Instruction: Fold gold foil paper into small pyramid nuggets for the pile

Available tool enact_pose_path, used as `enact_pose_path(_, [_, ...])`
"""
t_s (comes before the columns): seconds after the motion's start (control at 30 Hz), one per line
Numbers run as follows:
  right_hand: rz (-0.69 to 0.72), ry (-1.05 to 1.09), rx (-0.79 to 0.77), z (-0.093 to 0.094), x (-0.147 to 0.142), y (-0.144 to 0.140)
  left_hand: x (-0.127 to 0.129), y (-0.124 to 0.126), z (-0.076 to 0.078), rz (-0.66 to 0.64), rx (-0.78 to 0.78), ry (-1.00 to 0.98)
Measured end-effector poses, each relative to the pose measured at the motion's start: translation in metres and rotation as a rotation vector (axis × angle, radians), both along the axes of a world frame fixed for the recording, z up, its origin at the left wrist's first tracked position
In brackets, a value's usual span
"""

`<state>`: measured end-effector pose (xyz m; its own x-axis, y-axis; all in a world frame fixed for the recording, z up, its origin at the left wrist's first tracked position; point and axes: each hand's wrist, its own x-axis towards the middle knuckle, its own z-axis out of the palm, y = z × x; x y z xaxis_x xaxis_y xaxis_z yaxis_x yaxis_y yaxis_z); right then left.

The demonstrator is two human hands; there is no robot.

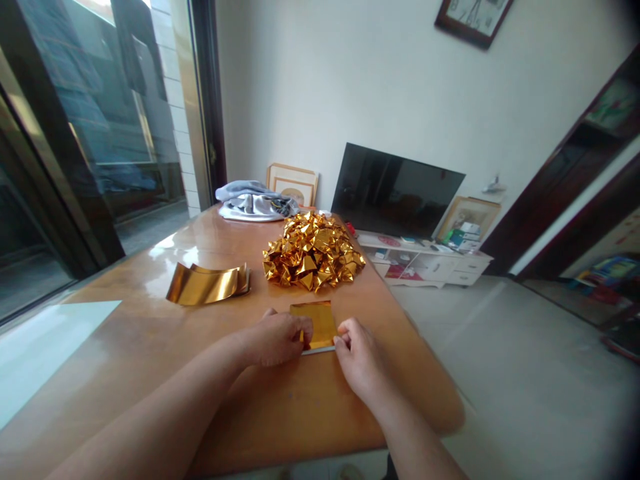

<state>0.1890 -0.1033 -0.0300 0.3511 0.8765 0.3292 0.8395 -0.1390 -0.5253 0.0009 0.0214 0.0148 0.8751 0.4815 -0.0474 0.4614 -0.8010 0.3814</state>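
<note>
Head view: we see left hand (pixel 277 339) and right hand (pixel 356 353) pinching a gold foil sheet (pixel 316 325) on the table (pixel 150 347); fingertips hide its near corners.

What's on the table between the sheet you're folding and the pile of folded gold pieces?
Nothing: in the head view, only bare wooden table lies between the gold sheet and the pile of folded gold pieces.

left hand (pixel 277 337): fingers curled, pressing down | right hand (pixel 356 353): fingertips pinched
</note>
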Motion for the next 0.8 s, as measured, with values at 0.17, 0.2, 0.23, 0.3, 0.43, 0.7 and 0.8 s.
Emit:
enact_pose_path(0.17, [0.011, -0.019, 0.004, 0.001, -0.001, -0.001, 0.001, -0.002, 0.001, -0.011, -0.009, -0.004])
enact_pose_path(0.2, [0.014, -0.025, 0.005, 0.002, -0.002, -0.001, 0.001, -0.003, 0.002, -0.013, -0.008, -0.003])
enact_pose_path(0.23, [0.018, -0.032, 0.007, 0.002, -0.002, -0.001, 0.0, -0.003, 0.003, -0.015, -0.004, -0.002])
enact_pose_path(0.3, [0.022, -0.047, 0.009, 0.003, -0.002, -0.002, 0.0, -0.004, 0.004, -0.016, 0.007, -0.001])
enact_pose_path(0.43, [0.019, -0.078, -0.001, 0.005, -0.004, -0.003, -0.002, -0.004, 0.005, -0.041, 0.058, -0.06])
enact_pose_path(0.7, [-0.044, -0.246, -0.071, 0.014, -0.01, -0.009, -0.004, -0.007, 0.007, -0.15, 0.153, -0.007])
enact_pose_path(0.8, [-0.082, -0.323, -0.102, 0.016, -0.014, -0.011, -0.004, -0.008, 0.009, -0.152, 0.152, 0.012])
